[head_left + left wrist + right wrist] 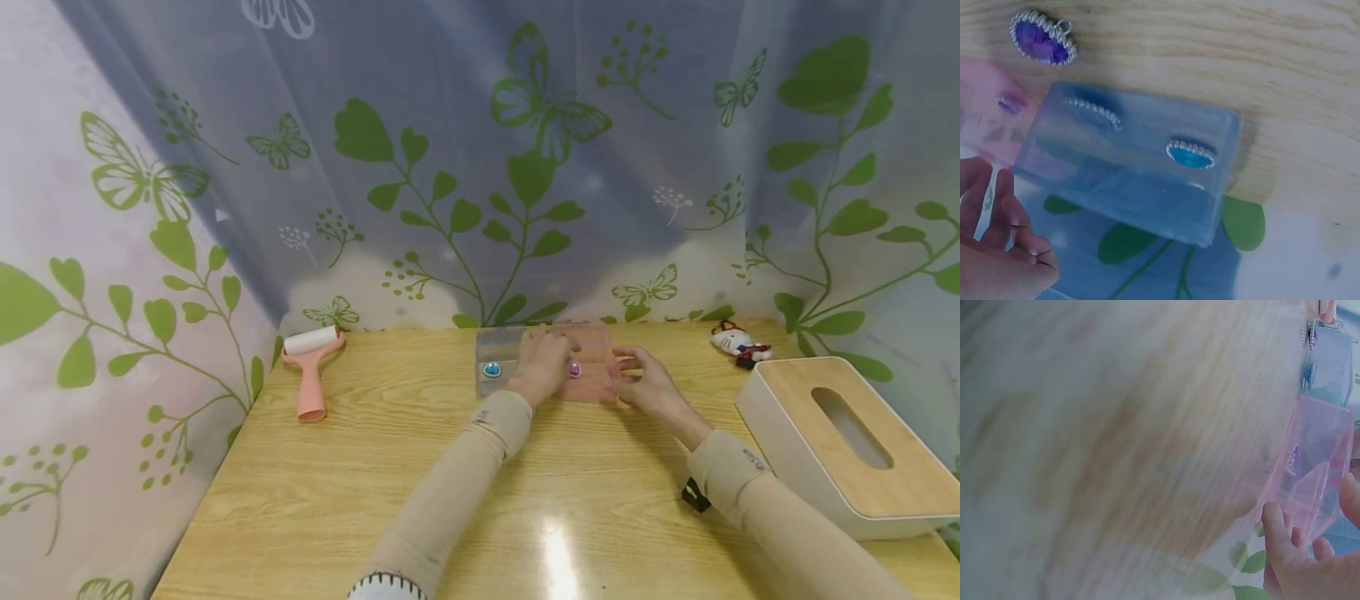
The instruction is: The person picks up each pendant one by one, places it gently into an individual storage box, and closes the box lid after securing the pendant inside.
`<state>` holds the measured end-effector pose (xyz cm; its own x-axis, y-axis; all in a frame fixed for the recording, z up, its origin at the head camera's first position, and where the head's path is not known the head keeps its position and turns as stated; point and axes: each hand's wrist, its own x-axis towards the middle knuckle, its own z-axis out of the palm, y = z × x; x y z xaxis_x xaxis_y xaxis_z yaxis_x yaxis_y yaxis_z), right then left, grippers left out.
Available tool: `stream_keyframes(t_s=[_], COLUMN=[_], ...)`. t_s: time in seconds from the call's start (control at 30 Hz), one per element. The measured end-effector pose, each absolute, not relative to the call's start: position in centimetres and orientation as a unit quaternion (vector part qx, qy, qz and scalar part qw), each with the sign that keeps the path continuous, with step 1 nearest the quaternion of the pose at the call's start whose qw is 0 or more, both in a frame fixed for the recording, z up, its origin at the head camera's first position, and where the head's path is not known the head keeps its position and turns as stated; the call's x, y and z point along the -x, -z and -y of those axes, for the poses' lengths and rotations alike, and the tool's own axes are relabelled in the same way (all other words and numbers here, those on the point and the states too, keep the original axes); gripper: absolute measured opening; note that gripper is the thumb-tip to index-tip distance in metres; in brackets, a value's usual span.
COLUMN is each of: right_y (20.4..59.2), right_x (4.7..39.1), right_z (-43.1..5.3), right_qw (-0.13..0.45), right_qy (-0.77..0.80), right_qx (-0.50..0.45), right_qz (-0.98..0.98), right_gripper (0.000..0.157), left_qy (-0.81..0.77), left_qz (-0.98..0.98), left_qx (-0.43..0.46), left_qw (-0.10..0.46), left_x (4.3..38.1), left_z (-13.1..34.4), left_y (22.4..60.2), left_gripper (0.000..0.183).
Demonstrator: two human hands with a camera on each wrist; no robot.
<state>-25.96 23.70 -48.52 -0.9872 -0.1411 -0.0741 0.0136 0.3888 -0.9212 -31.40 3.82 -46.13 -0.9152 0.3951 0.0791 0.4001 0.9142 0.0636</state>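
A clear pink plastic box [596, 387] stands beside a clear blue one [487, 342] at the back of the table. My right hand [654, 387] holds the pink box's right end, thumb and fingers to either side of it in the right wrist view. My left hand [542, 362] reaches over where the boxes meet, its fingers loosely bent at the pink box. A purple gem [574, 369] shows on the pink box, a turquoise gem [1190, 155] on the blue one. In the left wrist view a purple gem pendant [1041, 40] with a silver beaded rim lies on the wood.
To the left lies a pink-handled lint roller [311, 375]. A tissue box [847, 450] with a wooden top stands at right, and a small plush cat doll [738, 343] lies behind it. Near the right cuff is a small black object [696, 494]. A patterned curtain [450, 167] hangs behind the table.
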Motion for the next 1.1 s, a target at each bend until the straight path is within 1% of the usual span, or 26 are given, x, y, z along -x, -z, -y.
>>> stream_keyframes(t_s=[0.13,0.27,0.37,0.5,0.73,0.97,1.1], right_y=[48.5,48.4,48.3,48.3,48.2,48.3,48.5], right_x=[26.0,26.1,26.1,26.1,26.2,26.3,26.4], right_z=[-23.7,-23.8,-24.0,-24.3,-24.2,-23.7,-23.4], right_qw=[0.072,0.072,0.071,0.071,0.069,0.081,0.086], right_qy=[0.549,0.546,0.544,0.537,0.539,0.555,0.556], right_qx=[0.037,0.042,0.048,0.053,0.048,0.045,0.049], right_qz=[-0.832,-0.834,-0.835,-0.839,-0.838,-0.826,-0.826], right_gripper=[0.066,0.065,0.065,0.064,0.061,0.062,0.062], left_qy=[0.089,0.189,0.254,0.290,0.290,0.193,0.136], left_qz=[0.973,0.959,0.942,0.927,0.918,0.941,0.950], left_qx=[0.204,0.203,0.209,0.231,0.267,0.275,0.277], left_qw=[0.055,0.064,0.066,0.064,0.032,-0.038,-0.040], left_x=[31.2,30.6,29.8,28.6,26.3,25.3,25.0], left_z=[-2.6,-0.6,1.1,3.0,5.2,5.6,5.8], left_y=[45.1,44.2,43.9,44.3,45.3,46.7,47.5], left_gripper=[0.027,0.029,0.029,0.027,0.026,0.035,0.037])
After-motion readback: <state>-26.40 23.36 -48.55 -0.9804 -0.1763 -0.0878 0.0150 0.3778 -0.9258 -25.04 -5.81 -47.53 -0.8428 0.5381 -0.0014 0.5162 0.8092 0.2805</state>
